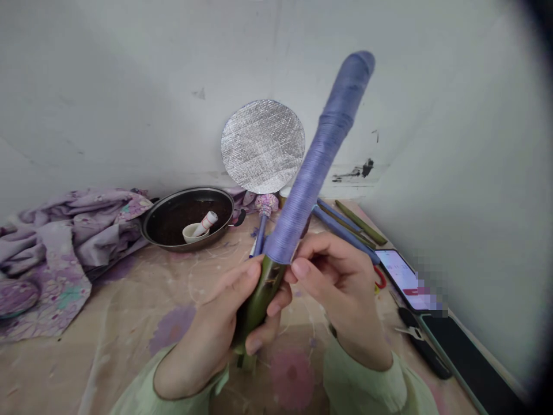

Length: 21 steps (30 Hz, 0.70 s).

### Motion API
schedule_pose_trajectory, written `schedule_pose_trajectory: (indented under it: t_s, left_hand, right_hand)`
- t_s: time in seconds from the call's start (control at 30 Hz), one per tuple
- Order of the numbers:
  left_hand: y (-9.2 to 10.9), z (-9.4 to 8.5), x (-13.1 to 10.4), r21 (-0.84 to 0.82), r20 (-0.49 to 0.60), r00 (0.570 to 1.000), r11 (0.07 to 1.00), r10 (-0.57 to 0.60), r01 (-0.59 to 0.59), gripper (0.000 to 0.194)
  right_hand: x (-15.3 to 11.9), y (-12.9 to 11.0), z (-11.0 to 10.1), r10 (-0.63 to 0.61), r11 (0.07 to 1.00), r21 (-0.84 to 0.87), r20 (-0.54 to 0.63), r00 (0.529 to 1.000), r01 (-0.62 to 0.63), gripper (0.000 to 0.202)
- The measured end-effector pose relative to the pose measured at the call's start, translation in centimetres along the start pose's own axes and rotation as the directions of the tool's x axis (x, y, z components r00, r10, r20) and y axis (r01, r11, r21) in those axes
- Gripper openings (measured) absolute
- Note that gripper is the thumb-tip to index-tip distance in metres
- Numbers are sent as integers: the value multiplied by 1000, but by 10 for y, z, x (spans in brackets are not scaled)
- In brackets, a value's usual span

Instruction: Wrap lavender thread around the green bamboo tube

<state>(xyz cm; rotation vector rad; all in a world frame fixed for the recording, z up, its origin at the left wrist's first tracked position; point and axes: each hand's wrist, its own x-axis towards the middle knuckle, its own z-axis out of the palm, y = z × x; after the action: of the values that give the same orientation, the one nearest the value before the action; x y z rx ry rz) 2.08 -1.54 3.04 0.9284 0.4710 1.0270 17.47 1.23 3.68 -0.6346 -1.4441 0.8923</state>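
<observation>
A green bamboo-like stalk slants up and to the right above the table, its upper length tightly covered in a wrap of purple thread. My left hand is closed around the bare green lower end, with the thumb lying along it just under the wrap. At the wrap's lower edge, my right hand pinches with thumb and forefinger, seemingly on the thread; the strand itself is mostly hidden by the fingertips.
Behind stand a black pan holding a small white cup, and a silver foil disc. Floral cloth lies left. To the right are more stalks, a lit phone, a dark phone and a black-handled cutter.
</observation>
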Motion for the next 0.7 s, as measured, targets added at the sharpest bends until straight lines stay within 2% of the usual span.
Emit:
schedule_pose_trajectory:
  t_s: [0.13, 0.3, 0.5, 0.7]
  left_hand:
    - [2, 9, 1, 72, -110, 992, 996, 55, -48, 28]
    - [-2, 8, 6, 89, -162, 986, 995, 49, -35, 30]
    - [-10, 0, 12, 11, -92, 996, 1000, -21, 22, 45]
    - [-10, 3, 11, -39, -26, 999, 998, -44, 43, 47]
  right_hand:
    - [2, -1, 1, -2, 1000, -22, -14, 1000, 1, 18]
    - [2, -1, 1, 23, 998, 58, 29, 999, -25, 19]
    - [-1, 3, 0, 47, 978, 192, 165, 985, -79, 16]
    - [1, 1, 1, 46, 983, 167, 151, 987, -71, 18]
